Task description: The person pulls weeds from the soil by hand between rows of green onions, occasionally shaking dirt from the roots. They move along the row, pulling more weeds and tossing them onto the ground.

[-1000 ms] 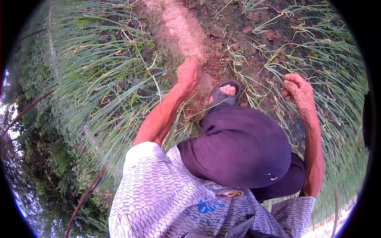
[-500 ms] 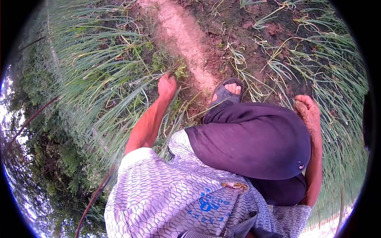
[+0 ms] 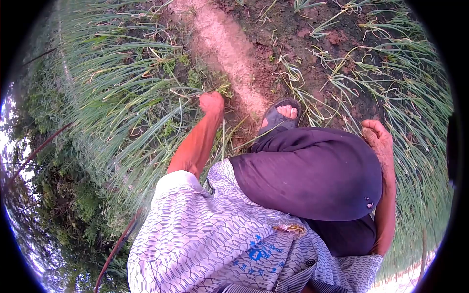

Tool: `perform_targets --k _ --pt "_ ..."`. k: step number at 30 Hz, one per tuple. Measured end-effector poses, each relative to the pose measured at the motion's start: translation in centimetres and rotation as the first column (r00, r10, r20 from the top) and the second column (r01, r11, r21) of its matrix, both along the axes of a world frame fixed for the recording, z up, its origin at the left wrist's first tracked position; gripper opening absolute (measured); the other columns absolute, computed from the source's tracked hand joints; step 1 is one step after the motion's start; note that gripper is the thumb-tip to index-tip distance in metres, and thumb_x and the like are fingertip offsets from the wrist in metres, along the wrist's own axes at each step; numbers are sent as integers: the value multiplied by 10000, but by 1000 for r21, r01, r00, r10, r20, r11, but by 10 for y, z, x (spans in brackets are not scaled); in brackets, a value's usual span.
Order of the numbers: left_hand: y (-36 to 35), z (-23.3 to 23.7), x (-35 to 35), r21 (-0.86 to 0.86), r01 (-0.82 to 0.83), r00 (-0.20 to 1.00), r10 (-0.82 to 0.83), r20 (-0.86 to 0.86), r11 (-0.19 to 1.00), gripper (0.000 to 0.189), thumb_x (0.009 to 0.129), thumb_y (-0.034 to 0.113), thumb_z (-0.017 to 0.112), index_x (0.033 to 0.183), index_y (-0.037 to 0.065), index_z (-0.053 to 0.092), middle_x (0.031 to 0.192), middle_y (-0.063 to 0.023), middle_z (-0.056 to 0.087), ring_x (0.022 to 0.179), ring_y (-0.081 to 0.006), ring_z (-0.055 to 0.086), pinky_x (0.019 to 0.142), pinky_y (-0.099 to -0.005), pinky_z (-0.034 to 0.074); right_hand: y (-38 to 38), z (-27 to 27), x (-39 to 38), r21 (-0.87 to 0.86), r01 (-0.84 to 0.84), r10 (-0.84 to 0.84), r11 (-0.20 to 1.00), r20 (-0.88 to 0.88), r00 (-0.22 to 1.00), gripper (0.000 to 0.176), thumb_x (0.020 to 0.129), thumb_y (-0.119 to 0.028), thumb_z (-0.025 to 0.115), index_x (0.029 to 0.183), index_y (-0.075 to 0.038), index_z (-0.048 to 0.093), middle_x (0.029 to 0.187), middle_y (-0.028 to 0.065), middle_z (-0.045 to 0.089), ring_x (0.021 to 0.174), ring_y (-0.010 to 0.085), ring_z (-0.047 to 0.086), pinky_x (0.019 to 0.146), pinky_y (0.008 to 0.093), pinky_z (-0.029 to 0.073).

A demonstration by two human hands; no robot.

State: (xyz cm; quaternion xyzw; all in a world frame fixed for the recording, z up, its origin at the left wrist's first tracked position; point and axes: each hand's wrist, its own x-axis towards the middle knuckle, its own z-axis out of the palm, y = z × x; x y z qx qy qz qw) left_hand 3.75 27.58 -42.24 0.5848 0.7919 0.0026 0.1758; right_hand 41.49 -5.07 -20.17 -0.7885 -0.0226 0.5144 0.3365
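Note:
My left hand [image 3: 211, 102] is closed low among small green weeds [image 3: 222, 88] at the edge of the bare soil strip. Its fingertips are mostly hidden, and what they grip cannot be made out. Long thin green leaves [image 3: 146, 93] lie just left of it. Beyond my bent knee [image 3: 342, 171], my right hand [image 3: 378, 137] hangs with loosely curled fingers, slightly apart. Brown soil coats its thumb side, and no held object shows.
My sandalled foot [image 3: 286, 112] stands on the soil between the plant rows. A pale dirt strip [image 3: 227, 44] runs upward from there. More leafy plants [image 3: 410, 97] spread along the right. Dark stalks [image 3: 36, 149] and bushes [image 3: 73, 195] are at the left.
My left hand and forearm have shifted slightly right, and the wrist has turned. My right hand has hardly moved.

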Motion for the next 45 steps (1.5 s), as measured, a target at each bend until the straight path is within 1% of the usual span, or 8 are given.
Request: perform_targets --k 5,18,22,29,32,37,40,45 --pt "-1 11 8 -62 17 1000 -17 13 998 237 794 211 592 811 -19 646 823 -250 669 804 -409 669 721 -473 517 3 -1 0 -15 -18 18 1000 19 1000 235 910 -147 600 1104 -19 628 823 1 629 684 76 577 617 226 467" --pt "10 1 15 -216 -222 966 244 83 951 397 850 304 607 898 -84 675 895 -259 683 804 -347 673 695 -454 490 -4 1 2 33 131 -129 991 -66 989 231 921 -127 605 1121 -11 598 808 -10 593 669 66 540 590 210 441" --pt "19 -43 -19 -225 -188 957 230 176 956 439 845 311 591 917 -116 658 936 -273 680 839 -358 668 711 -458 493 -9 1 5 33 143 -141 989 -53 989 247 921 -138 612 1132 -9 595 812 -11 597 681 68 543 599 212 446" --pt "13 -37 -22 -228 0 998 13 53 974 408 849 292 568 853 -108 650 840 -303 659 807 -405 669 719 -480 488 -7 2 4 28 139 -137 990 -48 989 262 921 -146 615 1144 -12 594 818 -8 603 691 68 548 608 211 448" --pt "7 17 -7 -198 262 965 -256 56 944 411 858 301 563 768 -97 610 785 -294 649 815 -402 670 715 -484 486 -7 2 3 19 134 -133 991 -49 990 259 921 -147 612 1143 -13 595 817 -7 604 692 69 551 609 209 447" --pt "11 57 17 -323 149 980 -95 176 935 315 856 219 543 710 -57 584 582 -172 636 510 -287 660 516 -398 532 -4 1 3 23 118 -117 993 -58 991 253 920 -147 608 1136 -15 598 818 -8 604 694 69 559 607 206 445" --pt "15 47 15 -338 29 972 52 229 941 292 847 195 533 700 -50 597 583 -161 648 492 -274 657 511 -378 540 -1 2 2 -4 91 -91 996 -56 994 250 919 -148 607 1132 -17 600 821 -9 603 695 69 562 607 208 446" --pt "22 -5 0 -243 -132 988 148 46 961 442 817 329 580 871 -97 686 862 -257 695 852 -375 683 772 -447 517 -2 1 1 -33 70 -72 997 -57 996 255 917 -152 605 1133 -17 603 828 -6 605 697 72 565 610 213 449"
